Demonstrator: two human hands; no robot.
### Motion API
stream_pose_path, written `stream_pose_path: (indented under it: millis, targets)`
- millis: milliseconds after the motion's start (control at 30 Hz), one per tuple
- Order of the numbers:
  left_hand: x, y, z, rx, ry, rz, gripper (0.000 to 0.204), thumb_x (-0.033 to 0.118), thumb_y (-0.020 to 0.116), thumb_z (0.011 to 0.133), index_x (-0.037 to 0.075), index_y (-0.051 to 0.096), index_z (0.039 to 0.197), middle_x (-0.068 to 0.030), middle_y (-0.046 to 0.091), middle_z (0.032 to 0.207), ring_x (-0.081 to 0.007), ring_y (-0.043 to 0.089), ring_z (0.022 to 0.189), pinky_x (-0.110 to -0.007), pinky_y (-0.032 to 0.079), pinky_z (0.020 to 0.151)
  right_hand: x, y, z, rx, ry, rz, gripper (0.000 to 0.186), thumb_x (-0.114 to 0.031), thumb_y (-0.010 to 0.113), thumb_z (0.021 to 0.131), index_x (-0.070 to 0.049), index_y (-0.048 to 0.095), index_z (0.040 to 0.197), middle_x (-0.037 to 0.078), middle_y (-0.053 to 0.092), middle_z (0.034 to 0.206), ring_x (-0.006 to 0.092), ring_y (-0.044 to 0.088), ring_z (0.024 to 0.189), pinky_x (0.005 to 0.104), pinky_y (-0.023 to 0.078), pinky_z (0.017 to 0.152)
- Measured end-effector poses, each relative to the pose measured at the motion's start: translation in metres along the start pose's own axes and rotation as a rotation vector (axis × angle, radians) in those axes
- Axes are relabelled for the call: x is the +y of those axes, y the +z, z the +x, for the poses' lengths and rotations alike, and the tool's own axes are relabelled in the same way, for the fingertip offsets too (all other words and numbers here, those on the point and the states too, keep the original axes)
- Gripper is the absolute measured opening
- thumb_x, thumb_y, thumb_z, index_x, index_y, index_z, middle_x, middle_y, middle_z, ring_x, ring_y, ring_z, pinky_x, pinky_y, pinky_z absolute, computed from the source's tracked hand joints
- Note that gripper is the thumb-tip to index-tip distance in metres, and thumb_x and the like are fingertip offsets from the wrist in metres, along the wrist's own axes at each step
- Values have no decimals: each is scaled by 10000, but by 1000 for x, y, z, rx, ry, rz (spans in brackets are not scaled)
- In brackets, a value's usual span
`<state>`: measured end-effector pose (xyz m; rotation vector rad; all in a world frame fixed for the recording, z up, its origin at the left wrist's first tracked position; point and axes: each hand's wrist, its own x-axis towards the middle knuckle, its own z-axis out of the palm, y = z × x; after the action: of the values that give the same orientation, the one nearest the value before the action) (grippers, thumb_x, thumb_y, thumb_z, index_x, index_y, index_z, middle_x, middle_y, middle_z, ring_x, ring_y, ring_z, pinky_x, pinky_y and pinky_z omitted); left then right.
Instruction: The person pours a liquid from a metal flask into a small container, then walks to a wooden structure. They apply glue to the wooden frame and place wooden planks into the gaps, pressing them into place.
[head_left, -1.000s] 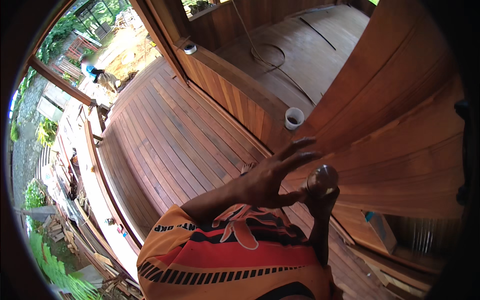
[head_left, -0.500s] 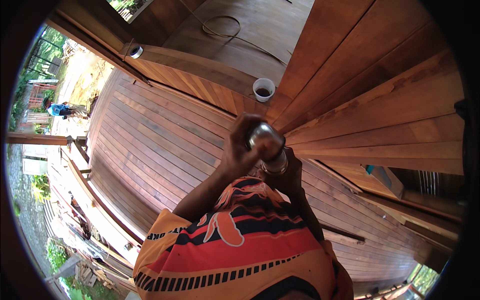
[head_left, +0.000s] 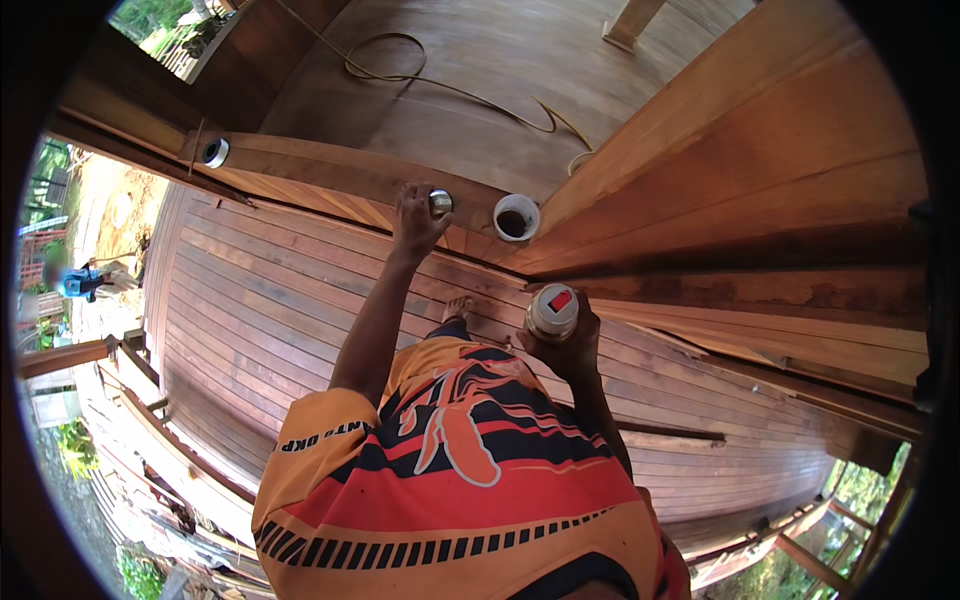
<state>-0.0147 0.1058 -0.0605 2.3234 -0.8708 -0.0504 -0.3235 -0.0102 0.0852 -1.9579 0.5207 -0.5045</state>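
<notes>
You have both hands full. The grip of your left hand [head_left: 420, 222] is closed around a small shiny metal cup [head_left: 441, 203], your arm stretched forward so the hand is at the near edge of the wooden ledge [head_left: 345, 178]. From this steep angle you can't quite tell whether the cup touches the ledge or is held just above it. Your right hand [head_left: 570, 347] is wrapped around the side of a vacuum flask [head_left: 551, 314], its pale top with a red button turned up toward your head. The flask is in front of your chest, over the plank deck [head_left: 290, 300] and apart from the ledge.

Just to the right of the metal cup, near the ledge's right end, you have a white plastic cup [head_left: 517, 217] standing upright with something dark inside, close to the broad wooden panel [head_left: 740, 150]. At the ledge's left end sits a small round white-sided item [head_left: 215, 152] with a dark centre. Beyond the ledge's far edge, a yellow hose [head_left: 455, 88] lies looped across the floor [head_left: 500, 50]. One of your bare feet [head_left: 458, 307] shows on the deck below, and off to the left, outside, is a person in blue [head_left: 80, 283].
</notes>
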Motion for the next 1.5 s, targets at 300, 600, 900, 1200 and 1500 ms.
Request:
stream_pose_path:
  millis: [300,600,900,1200,1500]
  targets:
    - [-7,32,30,-251,41,345,707,289,839,811,163,557,1447,-176,604,1373,-349,532,1319,-457,472,1052,19,22,26,34,140,33,691,-273,952,691,-39,577,1222,133,744,1032,235,751,948,373,597,839]
    - [114,-81,52,-699,496,-720,485,199,866,796,9,717,1216,-153,711,1153,-301,710,1031,-405,564,896,44,25,57,-121,217,168,729,-196,929,678,-21,562,1283,108,707,1120,205,685,1027,383,545,922]
    - [142,-75,65,-763,649,-664,451,144,893,745,3,717,1136,-127,734,1025,-268,729,937,-388,590,815,50,29,82,-125,264,412,766,-118,912,681,-10,544,1345,61,671,1192,156,639,1072,355,519,956]
    - [137,-55,88,-988,528,-498,458,195,889,737,11,646,1079,-145,715,995,-302,704,919,-410,552,794,80,30,85,-235,342,342,509,-104,867,761,-20,627,1202,25,702,1023,123,658,914,336,544,852]
    - [124,-17,91,-926,467,-571,488,319,864,799,9,645,1106,-166,706,1064,-309,691,983,-417,542,846,103,31,87,-203,502,513,322,-141,781,862,-33,659,1140,45,718,996,141,667,876,335,546,828]
